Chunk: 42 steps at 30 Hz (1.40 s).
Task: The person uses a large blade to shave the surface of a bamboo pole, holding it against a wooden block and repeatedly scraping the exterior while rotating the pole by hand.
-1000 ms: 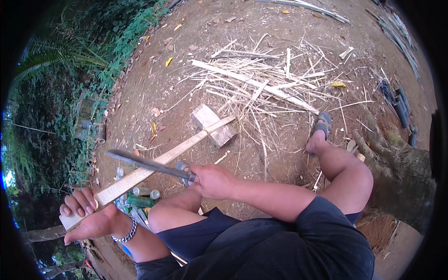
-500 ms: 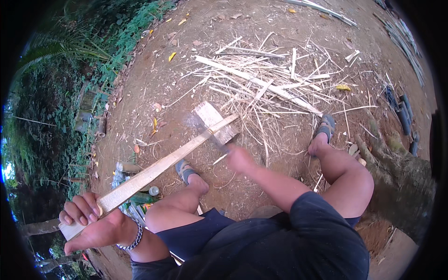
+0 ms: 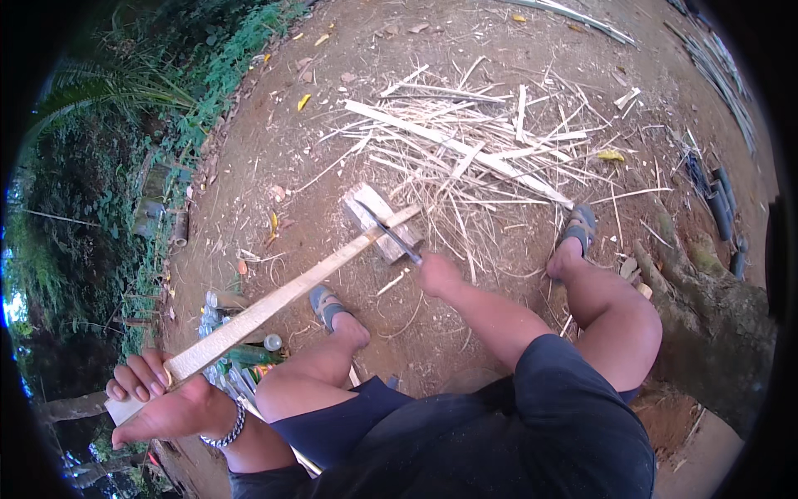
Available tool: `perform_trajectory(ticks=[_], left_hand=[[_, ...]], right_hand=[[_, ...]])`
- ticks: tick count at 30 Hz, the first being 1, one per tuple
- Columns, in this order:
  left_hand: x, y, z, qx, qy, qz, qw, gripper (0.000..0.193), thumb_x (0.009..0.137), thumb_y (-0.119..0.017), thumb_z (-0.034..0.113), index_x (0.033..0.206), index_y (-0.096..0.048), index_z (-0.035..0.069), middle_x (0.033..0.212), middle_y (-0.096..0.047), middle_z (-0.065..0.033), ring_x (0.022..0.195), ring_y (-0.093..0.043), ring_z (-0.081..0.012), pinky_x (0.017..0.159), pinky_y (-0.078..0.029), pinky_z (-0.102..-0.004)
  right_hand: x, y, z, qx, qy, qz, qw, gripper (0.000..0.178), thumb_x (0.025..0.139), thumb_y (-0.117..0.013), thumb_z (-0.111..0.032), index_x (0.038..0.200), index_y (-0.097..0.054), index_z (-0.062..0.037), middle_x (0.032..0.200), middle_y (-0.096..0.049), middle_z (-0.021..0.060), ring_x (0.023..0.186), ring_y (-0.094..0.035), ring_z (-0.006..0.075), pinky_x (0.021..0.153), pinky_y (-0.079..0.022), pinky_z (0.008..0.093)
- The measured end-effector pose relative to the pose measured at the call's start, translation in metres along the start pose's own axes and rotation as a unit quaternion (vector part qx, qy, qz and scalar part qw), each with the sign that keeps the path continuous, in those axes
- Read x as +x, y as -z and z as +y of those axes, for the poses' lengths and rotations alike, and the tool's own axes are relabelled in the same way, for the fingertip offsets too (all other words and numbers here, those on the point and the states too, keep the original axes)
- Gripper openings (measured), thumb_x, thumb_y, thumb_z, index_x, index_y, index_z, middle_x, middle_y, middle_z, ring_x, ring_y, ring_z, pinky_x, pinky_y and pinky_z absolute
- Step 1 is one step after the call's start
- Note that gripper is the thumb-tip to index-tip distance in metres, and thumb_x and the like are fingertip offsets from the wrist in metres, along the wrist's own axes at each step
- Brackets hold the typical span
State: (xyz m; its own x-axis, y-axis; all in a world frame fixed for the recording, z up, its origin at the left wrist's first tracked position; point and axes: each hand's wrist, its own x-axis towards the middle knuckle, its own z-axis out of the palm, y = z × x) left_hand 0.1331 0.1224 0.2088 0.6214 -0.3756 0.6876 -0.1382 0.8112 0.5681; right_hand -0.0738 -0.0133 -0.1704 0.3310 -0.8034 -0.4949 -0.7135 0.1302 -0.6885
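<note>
My left hand is closed round the near-left end of a long, pale, flat bamboo strip. From there the strip slants up to the right, its far end lying across a small wooden block on the ground. My right hand grips the handle of a long-bladed knife, most of the handle hidden by the fingers. The blade lies crosswise over the strip at the block, close to the strip's far end.
Beyond the block spreads a heap of pale split strips and shavings. My sandalled feet stand either side. Bottles lie by my left leg; a tree trunk rises at right. Bushes line the left; dark tubes lie far right.
The blade, blurred before, now shows sharply across the strip. My right hand has shifted slightly right and up. My left hand keeps its hold on the strip, almost unmoved.
</note>
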Motion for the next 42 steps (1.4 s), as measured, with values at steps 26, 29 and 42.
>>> perform_trajectory(ticks=[26, 29, 42], left_hand=[[0.039, 0.007, -0.011, -0.013, 0.021, -0.067, 0.997, 0.077, 0.079, -0.027, 0.082, 0.070, -0.041, 0.007, 0.057, -0.033, -0.0005, 0.047, -0.032, -0.0122, 0.045, -0.030, -0.0236], [0.035, 0.006, -0.012, -0.062, 0.026, -0.099, 0.993, 0.073, 0.087, -0.021, 0.072, 0.077, -0.044, 0.003, 0.064, -0.037, -0.0036, 0.053, -0.035, -0.0141, 0.050, -0.032, -0.0270], [0.044, 0.020, -0.019, -0.021, -0.019, -0.107, 0.994, 0.064, 0.092, -0.027, 0.067, 0.082, -0.040, 0.005, 0.068, -0.037, -0.0032, 0.054, -0.035, -0.0131, 0.050, -0.031, -0.0256]], right_hand=[[0.108, -0.008, 0.086, -0.056, -0.095, -0.057, 0.992, 0.028, 0.088, -0.054, -0.021, 0.107, -0.062, -0.0026, 0.107, -0.065, 0.0210, 0.098, -0.064, 0.0339, 0.086, -0.050, 0.0428], [0.090, -0.004, 0.090, -0.014, -0.097, -0.004, 0.995, 0.031, 0.090, -0.052, -0.023, 0.111, -0.060, -0.0015, 0.105, -0.064, 0.0225, 0.096, -0.064, 0.0350, 0.084, -0.051, 0.0427], [-0.020, 0.023, -0.080, 0.095, 0.179, -0.017, 0.979, 0.020, 0.085, -0.055, -0.015, 0.102, -0.054, -0.0046, 0.085, -0.064, 0.0198, 0.081, -0.064, 0.0372, 0.071, -0.051, 0.0475]])
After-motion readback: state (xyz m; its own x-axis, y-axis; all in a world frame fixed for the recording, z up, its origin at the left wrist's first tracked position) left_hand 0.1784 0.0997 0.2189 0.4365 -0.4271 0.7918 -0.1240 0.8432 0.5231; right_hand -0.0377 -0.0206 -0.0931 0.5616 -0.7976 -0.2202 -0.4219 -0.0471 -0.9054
